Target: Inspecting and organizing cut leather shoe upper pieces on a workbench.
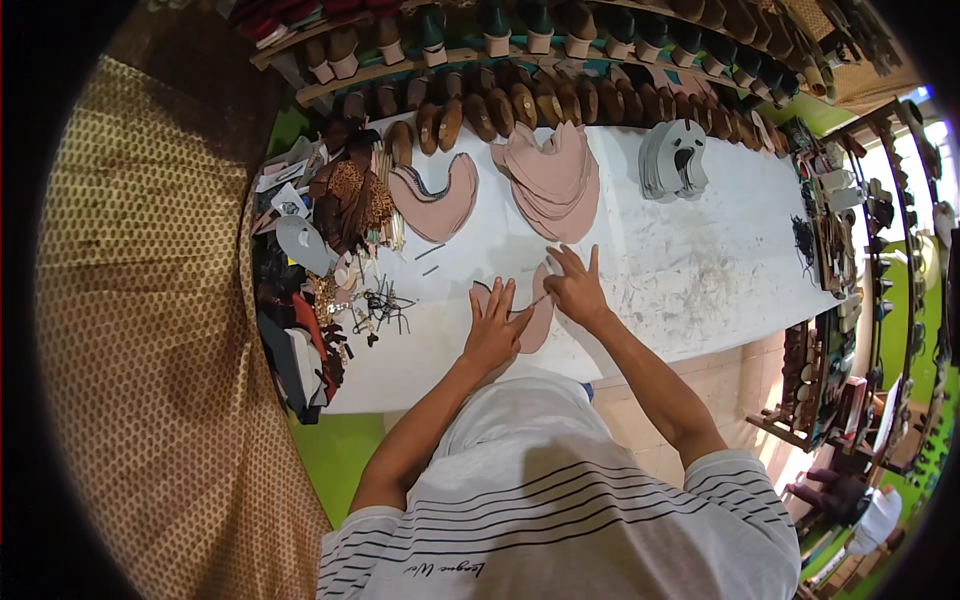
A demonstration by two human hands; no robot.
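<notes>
A curved pink shoe-upper piece [537,335] lies flat on the white table [690,290] in front of me. My left hand [491,332] rests on its left part, palm down with fingers spread. A short dark line runs across the piece from the left thumb towards my right hand [577,292]; it looks like a thin dark strip. The right thumb and a finger pinch at that strip's right end, while other fingers point up and away. Parts of the piece are hidden under both hands.
Beyond my hands lie a pink piece with a dark inner edge [435,205], a stack of pink pieces [553,190] and a stack of grey pieces [672,165]. Scraps and black strips [382,305] clutter the left. Shoes on racks [540,40] line the back.
</notes>
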